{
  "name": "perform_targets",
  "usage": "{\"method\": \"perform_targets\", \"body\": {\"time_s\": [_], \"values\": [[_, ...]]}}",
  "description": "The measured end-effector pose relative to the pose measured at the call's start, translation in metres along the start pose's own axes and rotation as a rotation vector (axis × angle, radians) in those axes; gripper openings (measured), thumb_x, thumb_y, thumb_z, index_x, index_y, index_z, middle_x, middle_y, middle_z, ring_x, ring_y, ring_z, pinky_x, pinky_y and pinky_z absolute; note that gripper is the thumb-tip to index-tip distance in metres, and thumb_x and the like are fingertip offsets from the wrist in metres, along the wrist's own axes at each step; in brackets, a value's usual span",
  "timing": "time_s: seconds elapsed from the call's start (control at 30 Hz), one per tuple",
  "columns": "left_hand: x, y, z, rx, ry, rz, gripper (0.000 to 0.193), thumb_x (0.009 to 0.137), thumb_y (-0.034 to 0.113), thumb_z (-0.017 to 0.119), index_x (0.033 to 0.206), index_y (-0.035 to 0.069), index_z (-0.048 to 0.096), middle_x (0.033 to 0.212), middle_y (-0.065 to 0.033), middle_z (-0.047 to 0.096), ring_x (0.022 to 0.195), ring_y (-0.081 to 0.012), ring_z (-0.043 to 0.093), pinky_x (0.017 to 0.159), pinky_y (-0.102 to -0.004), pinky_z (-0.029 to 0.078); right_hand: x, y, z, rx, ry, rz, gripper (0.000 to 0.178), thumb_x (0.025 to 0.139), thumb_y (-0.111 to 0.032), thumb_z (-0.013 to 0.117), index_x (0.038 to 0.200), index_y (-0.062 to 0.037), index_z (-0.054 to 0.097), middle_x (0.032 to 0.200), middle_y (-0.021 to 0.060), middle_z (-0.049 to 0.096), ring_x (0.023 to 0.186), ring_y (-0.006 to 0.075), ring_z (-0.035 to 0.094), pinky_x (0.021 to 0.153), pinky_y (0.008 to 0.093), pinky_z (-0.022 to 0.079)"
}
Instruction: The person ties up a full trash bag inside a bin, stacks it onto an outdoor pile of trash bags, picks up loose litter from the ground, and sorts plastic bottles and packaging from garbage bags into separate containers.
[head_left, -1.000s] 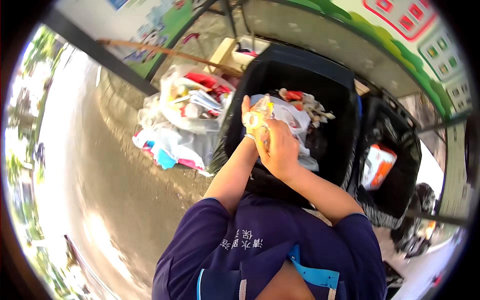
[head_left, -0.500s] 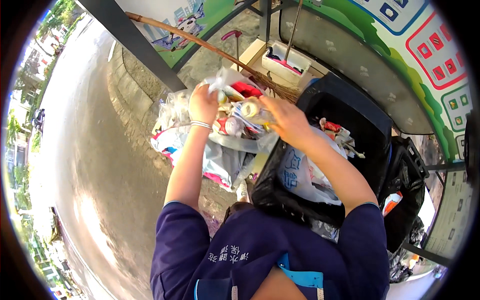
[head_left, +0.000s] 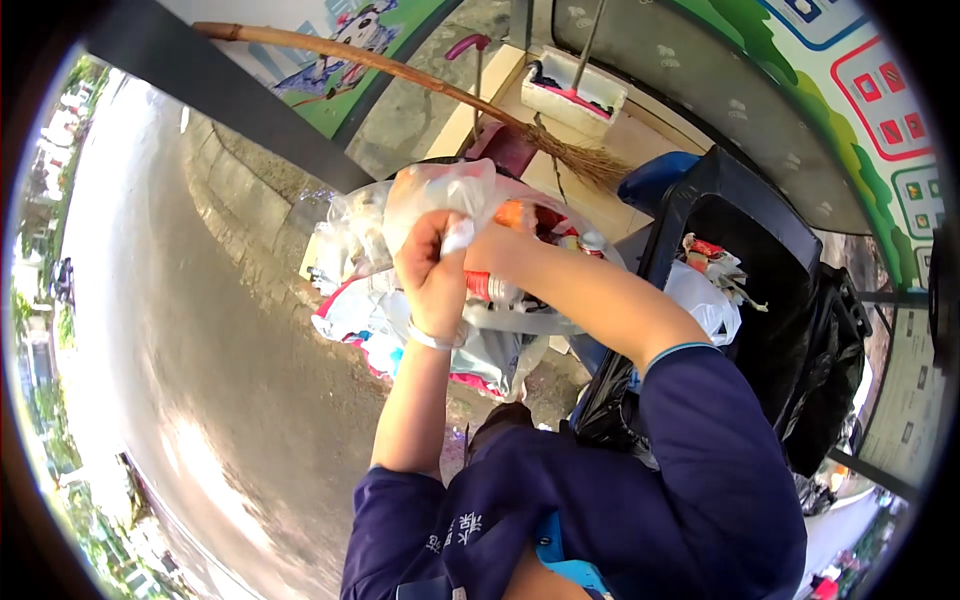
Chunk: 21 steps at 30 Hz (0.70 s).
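My left hand (head_left: 432,280) is closed on a thin clear plastic bag (head_left: 440,190), bunched up near its thumb. My right hand (head_left: 490,248) reaches across to the left, right beside it; its fingers are hidden behind the bag and my left hand. Below both hands is a heap of mixed rubbish in a large bag, with a red-and-clear plastic bottle (head_left: 492,288) and an orange wrapper (head_left: 515,214) on view. A white bag with pink edges (head_left: 365,318) sits at the heap's near left side.
A black bin (head_left: 745,215) with a white plastic bag (head_left: 705,300) and scraps in it stands to the right. A long-handled straw broom (head_left: 400,68) slants across the back. Behind it are a white foam box (head_left: 575,92) and a pink dustpan (head_left: 505,150). A grey post (head_left: 220,90) rises at left.
My right hand has swung left from the heap's right side to meet my left hand at the clear bag. The clear bottle it was at is no longer visible there. The view has shifted.
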<state>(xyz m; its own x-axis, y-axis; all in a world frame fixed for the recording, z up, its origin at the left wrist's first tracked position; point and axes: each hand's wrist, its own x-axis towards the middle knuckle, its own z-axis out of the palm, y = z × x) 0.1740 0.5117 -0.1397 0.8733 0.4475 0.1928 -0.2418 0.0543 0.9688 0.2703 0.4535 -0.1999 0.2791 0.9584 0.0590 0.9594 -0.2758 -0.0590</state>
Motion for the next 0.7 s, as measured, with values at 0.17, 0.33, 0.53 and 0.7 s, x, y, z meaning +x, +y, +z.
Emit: {"method": "perform_targets", "body": {"time_s": [0.17, 0.33, 0.53, 0.7], "values": [[0.013, -0.003, -0.023, -0.034, 0.084, -0.123, 0.007, 0.089, 0.0, 0.057, 0.093, 0.002, 0.062, 0.086, 0.0022, 0.062, 0.074, -0.0023, 0.05, 0.067, -0.018, 0.041, 0.001, 0.016, -0.003, 0.153, -0.094, -0.027, 0.01, 0.074, -0.017, 0.066, 0.078, -0.0087, 0.068, 0.076, 0.0096, 0.066, 0.076, 0.0242, 0.067, 0.063, 0.039, 0.053], [0.02, -0.011, -0.037, -0.026, 0.106, -0.135, 0.01, 0.087, 0.002, 0.055, 0.095, 0.003, 0.061, 0.071, 0.0069, 0.052, 0.058, 0.0004, 0.04, 0.051, -0.0163, 0.029, -0.02, -0.002, 0.001, 0.113, -0.037, -0.156, 0.009, 0.071, -0.017, 0.065, 0.071, -0.0089, 0.068, 0.077, 0.0094, 0.067, 0.071, 0.023, 0.066, 0.063, 0.0401, 0.053], [-0.017, -0.006, 0.01, -0.12, 0.01, -0.176, 0.021, 0.076, -0.003, 0.049, 0.095, 0.001, 0.059, 0.072, 0.0041, 0.047, 0.057, -0.0017, 0.037, 0.049, -0.0175, 0.026, -0.017, -0.04, 0.038, -0.016, 0.073, -0.202, 0.011, 0.071, -0.019, 0.064, 0.074, -0.0087, 0.068, 0.084, 0.0093, 0.067, 0.078, 0.0233, 0.063, 0.068, 0.0401, 0.051], [-0.027, -0.019, -0.022, 0.045, -0.027, -0.192, 0.028, 0.068, -0.004, 0.048, 0.094, 0.0, 0.058, 0.088, -0.0023, 0.057, 0.076, -0.0085, 0.049, 0.068, -0.0199, 0.04, -0.003, -0.058, 0.065, -0.021, 0.097, -0.151, 0.013, 0.071, -0.019, 0.063, 0.077, -0.0086, 0.068, 0.089, 0.0095, 0.066, 0.086, 0.0239, 0.061, 0.072, 0.0397, 0.05]]}}
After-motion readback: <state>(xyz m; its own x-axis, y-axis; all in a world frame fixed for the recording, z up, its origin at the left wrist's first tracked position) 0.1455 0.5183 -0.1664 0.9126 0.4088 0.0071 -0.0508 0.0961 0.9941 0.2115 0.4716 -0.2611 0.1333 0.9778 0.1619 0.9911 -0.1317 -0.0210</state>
